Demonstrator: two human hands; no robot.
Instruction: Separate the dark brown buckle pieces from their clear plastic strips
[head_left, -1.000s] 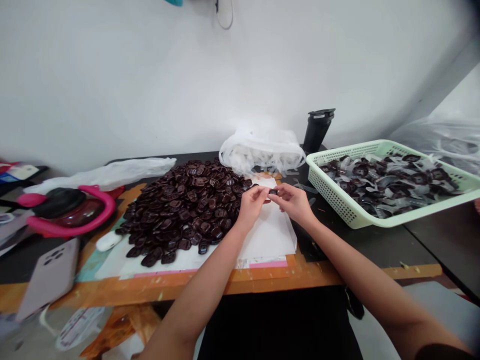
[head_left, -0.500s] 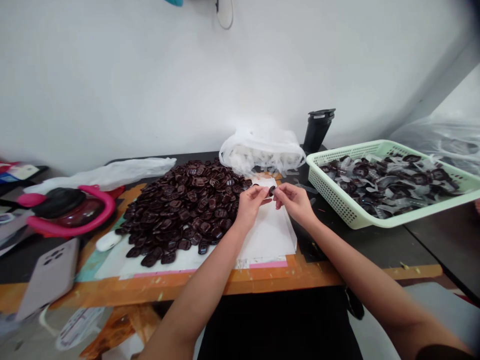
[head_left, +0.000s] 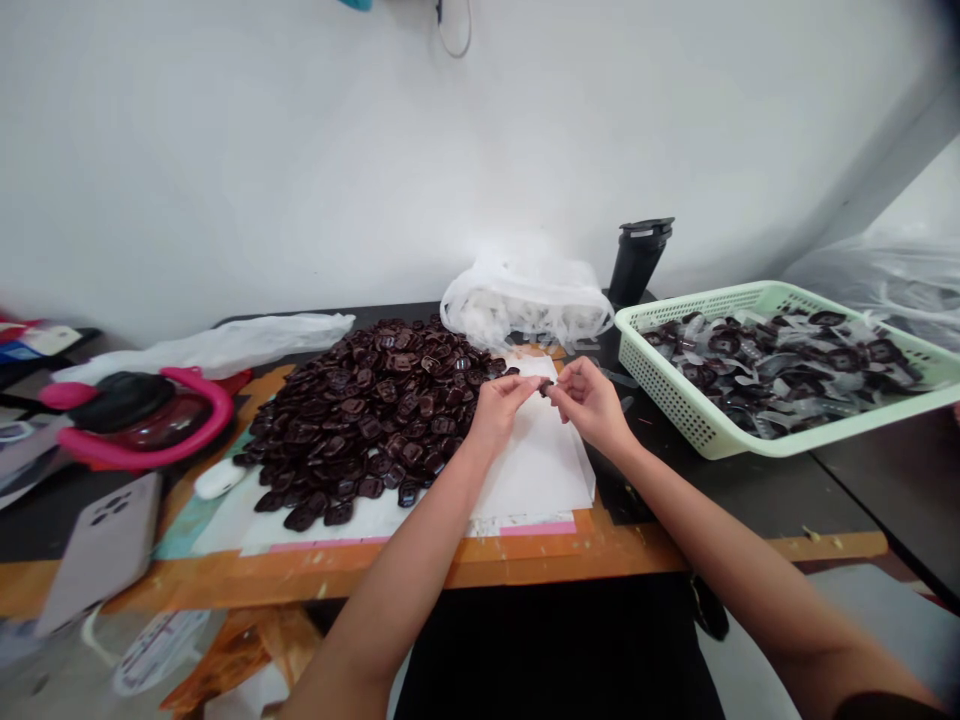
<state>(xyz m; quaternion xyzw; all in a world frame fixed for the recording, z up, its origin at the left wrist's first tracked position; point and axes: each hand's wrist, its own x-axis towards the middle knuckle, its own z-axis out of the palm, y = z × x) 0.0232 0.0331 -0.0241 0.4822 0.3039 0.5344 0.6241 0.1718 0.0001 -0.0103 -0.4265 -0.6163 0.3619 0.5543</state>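
My left hand (head_left: pixel 496 408) and right hand (head_left: pixel 592 402) meet over a sheet of white paper (head_left: pixel 536 465), working a small dark piece (head_left: pixel 546 388) between the fingertips, above the tabletop (head_left: pixel 739 495). The left thumb and forefinger are pinched close on one side of the piece; on the other, my right thumb and forefinger are nearly closed at its edge, the remaining fingers loosely curled. Neither palm appears to hold anything, though the inner fingers are partly hidden. The piece's exact outline is too small to read.

The step in hand, by my judgement, is close two-handed handling of a single piece. The grip calls for light, steady pressure from both sides, with one pinch firm whenever the other shifts; something this small could easily slip onto the paper.

Beside my left hand lies a broad heap of glossy dark brown pieces (head_left: pixel 360 420). To my right, a pale green basket (head_left: pixel 664 392) holds dark pieces mixed with clear, strip-like plastic. Behind the paper sits a white bag (head_left: pixel 529 280) of pale strips, with a black tumbler (head_left: pixel 637 265) nearby, against the wall.
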